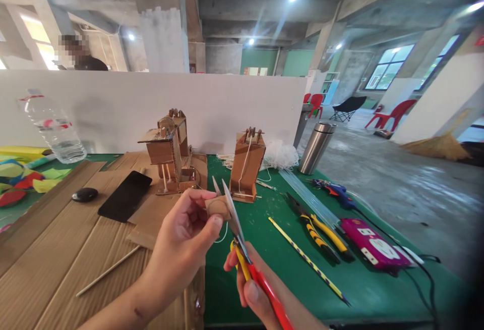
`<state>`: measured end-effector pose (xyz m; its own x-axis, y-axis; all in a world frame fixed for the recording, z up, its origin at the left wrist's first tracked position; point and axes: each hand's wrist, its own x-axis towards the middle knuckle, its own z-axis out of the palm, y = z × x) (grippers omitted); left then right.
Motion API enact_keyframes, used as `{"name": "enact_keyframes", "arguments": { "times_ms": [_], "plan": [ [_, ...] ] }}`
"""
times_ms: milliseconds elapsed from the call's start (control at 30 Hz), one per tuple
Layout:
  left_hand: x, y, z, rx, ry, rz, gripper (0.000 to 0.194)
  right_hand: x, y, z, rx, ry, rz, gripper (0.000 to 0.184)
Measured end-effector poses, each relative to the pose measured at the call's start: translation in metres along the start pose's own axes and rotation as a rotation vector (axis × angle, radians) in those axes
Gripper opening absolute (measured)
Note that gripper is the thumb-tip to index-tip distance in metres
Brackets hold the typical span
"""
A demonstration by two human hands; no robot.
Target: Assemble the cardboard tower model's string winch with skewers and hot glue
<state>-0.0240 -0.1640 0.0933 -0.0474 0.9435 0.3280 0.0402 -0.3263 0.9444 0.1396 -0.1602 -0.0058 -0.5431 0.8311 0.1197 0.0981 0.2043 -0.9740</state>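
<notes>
Cardboard scrap (218,209), marked with a curved line, is held up above the green table (363,292). From the left, a cardboard sheet (49,254) bears a black phone (125,196); the left hand (183,234) pinches the scrap between thumb and fingers; scissors (234,215), blades slightly parted, stand at its right edge; the right hand (254,295) grips their handles; a striped pencil (308,260) and pliers (316,235) lie further right.

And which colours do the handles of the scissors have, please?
Red and yellow; the scissors' handles show best in the head view.
</notes>
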Motion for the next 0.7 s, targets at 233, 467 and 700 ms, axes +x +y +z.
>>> {"name": "enact_keyframes", "arguments": {
  "times_ms": [233,467,700],
  "plan": [
    [0.001,-0.002,0.001,-0.016,0.018,-0.026,0.023,-0.004,-0.014,-0.001,0.045,-0.017,0.004,0.064],
    [0.001,-0.002,0.002,-0.016,0.041,-0.036,0.022,-0.011,-0.03,-0.002,-0.06,0.04,-0.046,0.053],
    [0.0,-0.004,0.001,-0.029,0.04,-0.056,0.022,-0.013,-0.048,0.003,-0.248,0.108,-0.081,0.045]
  ]
}}
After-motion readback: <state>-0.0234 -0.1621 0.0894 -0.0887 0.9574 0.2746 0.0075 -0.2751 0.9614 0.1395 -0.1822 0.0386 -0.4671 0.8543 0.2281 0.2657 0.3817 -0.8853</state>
